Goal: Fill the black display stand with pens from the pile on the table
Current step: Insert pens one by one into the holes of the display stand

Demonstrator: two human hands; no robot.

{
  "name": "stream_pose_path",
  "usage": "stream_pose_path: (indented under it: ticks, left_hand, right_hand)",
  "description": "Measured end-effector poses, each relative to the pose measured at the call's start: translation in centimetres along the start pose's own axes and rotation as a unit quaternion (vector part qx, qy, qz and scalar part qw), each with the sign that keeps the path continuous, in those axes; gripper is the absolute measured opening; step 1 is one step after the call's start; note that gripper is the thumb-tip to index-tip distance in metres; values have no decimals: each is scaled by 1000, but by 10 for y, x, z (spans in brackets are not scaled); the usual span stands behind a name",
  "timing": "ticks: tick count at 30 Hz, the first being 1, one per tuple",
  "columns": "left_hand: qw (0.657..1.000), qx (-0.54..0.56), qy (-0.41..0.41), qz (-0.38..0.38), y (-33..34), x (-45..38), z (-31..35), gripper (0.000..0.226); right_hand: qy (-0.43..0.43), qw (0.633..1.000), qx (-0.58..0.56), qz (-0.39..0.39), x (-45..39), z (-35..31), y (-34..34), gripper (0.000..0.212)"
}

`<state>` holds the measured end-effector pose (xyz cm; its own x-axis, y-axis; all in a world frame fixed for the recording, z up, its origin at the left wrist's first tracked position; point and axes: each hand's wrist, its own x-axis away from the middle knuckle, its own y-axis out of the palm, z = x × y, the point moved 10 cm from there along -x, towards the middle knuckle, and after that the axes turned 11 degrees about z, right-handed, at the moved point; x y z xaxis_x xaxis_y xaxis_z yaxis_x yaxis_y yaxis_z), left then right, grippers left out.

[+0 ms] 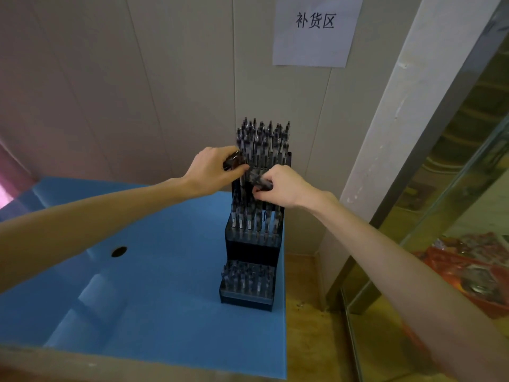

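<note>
Two bare forearms reach in over the blue table (154, 312) toward the black display stand (252, 252), which sits at the table's right edge against the wall. The left hand (213, 170), at the stand's upper left, grips a small bundle of pens (234, 161). The right hand (281, 187), just right of it before the middle tier, pinches another pen (260, 181). Pens fill all three tiers. Above the stand hangs a paper sign (315, 31).
</note>
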<state>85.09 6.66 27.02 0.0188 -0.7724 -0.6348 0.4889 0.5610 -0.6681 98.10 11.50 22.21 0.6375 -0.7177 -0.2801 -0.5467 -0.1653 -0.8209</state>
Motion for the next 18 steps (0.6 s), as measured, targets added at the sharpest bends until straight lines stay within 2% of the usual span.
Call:
stream_pose_path:
  ticks: [5,8,9,11,14,16,18]
  left_hand:
    - [999,15,-34,-14,2,0,-7,27]
    - [998,38,-45,-17,2,-2,-9,25]
    - [998,43,-43,-12,0,-4,-8,26]
    - [997,59,-39,6,-5,-8,-5,26]
    - [995,83,-31,39,-14,-16,0,24]
    - [996,79,-30,31,-11,-21,-1,24]
    - [998,65,-24,-8,0,-24,-1,25]
  right_hand:
    - [8,998,51,-24,-3,4,12,18]
    - [18,999,19,-23,-1,8,13,27]
    - [26,999,-17,-6,0,9,9,31]
    - [48,990,-119,55,2,13,-7,25]
    - [99,951,-249,153,8,27,-33,25]
    - [126,929,-288,195,12,35,-42,28]
    - [137,922,-290,216,15,37,-46,33]
